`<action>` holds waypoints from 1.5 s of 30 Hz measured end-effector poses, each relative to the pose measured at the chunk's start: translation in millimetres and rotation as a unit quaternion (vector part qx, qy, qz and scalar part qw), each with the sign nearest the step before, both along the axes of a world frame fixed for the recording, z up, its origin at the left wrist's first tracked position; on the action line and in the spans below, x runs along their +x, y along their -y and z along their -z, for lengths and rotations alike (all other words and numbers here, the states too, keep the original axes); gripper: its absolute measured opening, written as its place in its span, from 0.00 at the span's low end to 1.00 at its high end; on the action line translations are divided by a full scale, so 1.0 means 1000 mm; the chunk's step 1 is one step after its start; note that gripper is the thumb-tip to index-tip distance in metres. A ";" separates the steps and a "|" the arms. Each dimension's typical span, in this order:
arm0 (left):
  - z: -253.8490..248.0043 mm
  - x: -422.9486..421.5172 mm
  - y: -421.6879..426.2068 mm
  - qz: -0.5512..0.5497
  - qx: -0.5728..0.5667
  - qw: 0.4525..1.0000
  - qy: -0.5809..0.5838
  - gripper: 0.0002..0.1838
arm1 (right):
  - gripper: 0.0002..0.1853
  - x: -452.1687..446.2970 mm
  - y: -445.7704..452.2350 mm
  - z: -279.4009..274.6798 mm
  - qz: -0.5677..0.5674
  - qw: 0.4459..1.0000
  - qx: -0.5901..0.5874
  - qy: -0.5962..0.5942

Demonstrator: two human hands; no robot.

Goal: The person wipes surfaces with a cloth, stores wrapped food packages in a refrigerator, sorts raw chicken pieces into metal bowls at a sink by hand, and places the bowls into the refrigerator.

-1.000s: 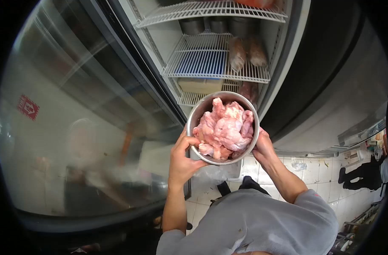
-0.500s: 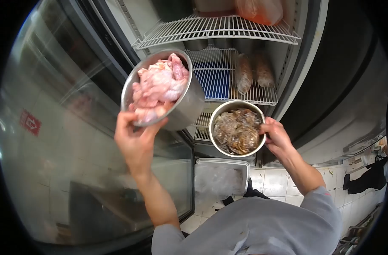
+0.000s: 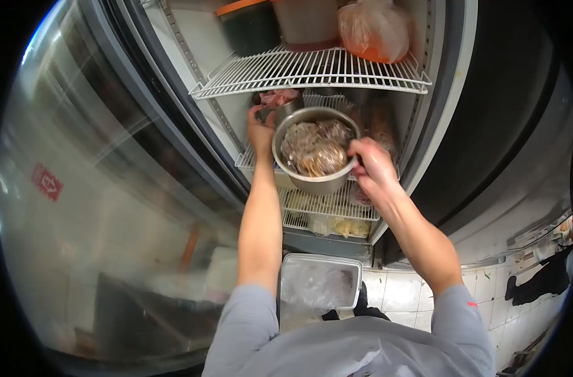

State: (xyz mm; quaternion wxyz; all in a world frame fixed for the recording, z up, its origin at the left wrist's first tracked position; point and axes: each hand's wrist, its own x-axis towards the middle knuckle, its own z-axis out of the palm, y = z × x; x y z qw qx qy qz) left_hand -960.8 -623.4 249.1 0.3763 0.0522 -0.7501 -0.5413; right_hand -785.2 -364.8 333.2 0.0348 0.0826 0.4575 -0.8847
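My left hand (image 3: pixel 261 129) grips the near side of a metal pot of raw meat (image 3: pixel 279 98), now inside the fridge under the upper wire shelf. That pot is partly hidden by the shelf and by the second pot. My right hand (image 3: pixel 374 163) is closed on the right rim of a round metal pot (image 3: pixel 318 182), held in front of the middle shelf. In it lie brownish, plastic-wrapped pieces (image 3: pixel 316 147) that look like shellfish, though I cannot be sure of the kind.
The upper wire shelf (image 3: pixel 311 70) bears tubs and a plastic bag with orange contents (image 3: pixel 377 34). Wrapped rolls (image 3: pixel 380 129) lie at the right of the middle shelf. The glass door (image 3: pixel 129 207) stands open at left. A bin with clear plastic (image 3: pixel 321 257) sits below; a person's leg (image 3: pixel 540 276) shows far right.
My left hand has carried the meat pot forward and right, under the upper shelf, levelling it. My right hand has raised the other pot and moved it left.
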 end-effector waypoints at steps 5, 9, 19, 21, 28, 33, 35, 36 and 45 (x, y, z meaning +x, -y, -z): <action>0.019 0.265 -0.049 0.004 0.131 0.987 -0.095 0.18 | 0.10 -0.076 0.053 0.018 0.021 0.999 -0.033 0.009; 0.169 0.496 -0.057 -0.026 0.280 0.925 0.257 0.18 | 0.10 -0.108 0.092 0.031 0.027 0.997 -0.066 0.016; 0.131 0.659 0.022 -0.352 -0.009 0.886 0.302 0.25 | 0.08 -0.100 0.096 0.056 -0.235 0.967 -0.055 -0.082; 0.143 0.661 0.028 -0.355 -0.012 0.898 0.261 0.27 | 0.09 -0.058 0.069 0.059 -0.273 0.948 0.000 -0.161; 0.119 0.637 -0.083 -0.374 -0.001 0.853 0.365 0.36 | 0.12 0.121 -0.014 0.172 -0.492 0.727 0.231 -0.419; 0.159 0.643 -0.152 -0.246 -0.038 0.936 0.249 0.36 | 0.44 0.217 -0.040 0.168 -0.565 0.676 0.224 -0.417; 0.178 0.666 -0.187 -0.276 0.012 0.920 0.277 0.34 | 0.50 0.232 -0.049 0.189 -0.527 0.702 0.224 -0.422; 0.201 0.684 -0.203 -0.322 0.029 0.900 0.293 0.33 | 0.50 0.223 -0.053 0.225 -0.501 0.711 0.259 -0.421; 0.309 0.898 -0.399 -0.525 0.333 0.634 0.460 0.22 | 0.17 0.178 -0.109 0.215 -0.065 0.728 0.495 -0.470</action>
